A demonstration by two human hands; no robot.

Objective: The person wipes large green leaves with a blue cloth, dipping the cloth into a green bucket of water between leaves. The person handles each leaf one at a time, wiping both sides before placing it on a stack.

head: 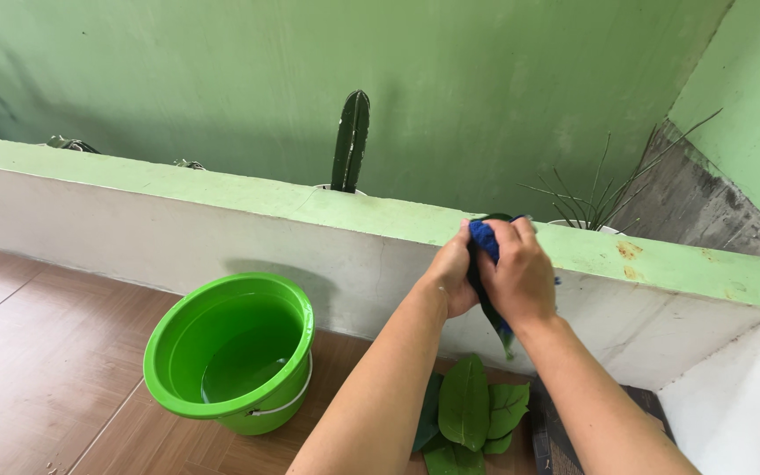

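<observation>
1. Green wall (222, 70) fills the back of the view. A second green wall (749, 97) meets it at the right corner.
2. Low white parapet (134, 229) with a green-painted top runs left to right across the frame, with rust-coloured spots on the top at the right end.
3. Brown tiled floor (37, 352) sits below the parapet.
4. Green plastic bucket (230, 352) stands on the floor, left of my arms, near the parapet. It is upright, with a little water in the bottom and a white handle hanging down its front.
5. Tall dark green cactus (350, 141) stands upright behind the parapet, roughly above the bucket. A spiky thin-leaved plant (600, 198) sits behind the parapet further right.
6. Pile of broad green leaves (468, 409) lies on the floor between my forearms, right of the bucket and apart from it.
7. My left grip (450, 273) and right grip (521, 277) are pressed together in front of the parapet top, above the leaf pile.
8. Both are clamped on a blue cloth (484, 236) wrapped round a dark green leaf (496, 321). Cloth shows between the two hands at the top, and the leaf tip hangs out below them.
</observation>
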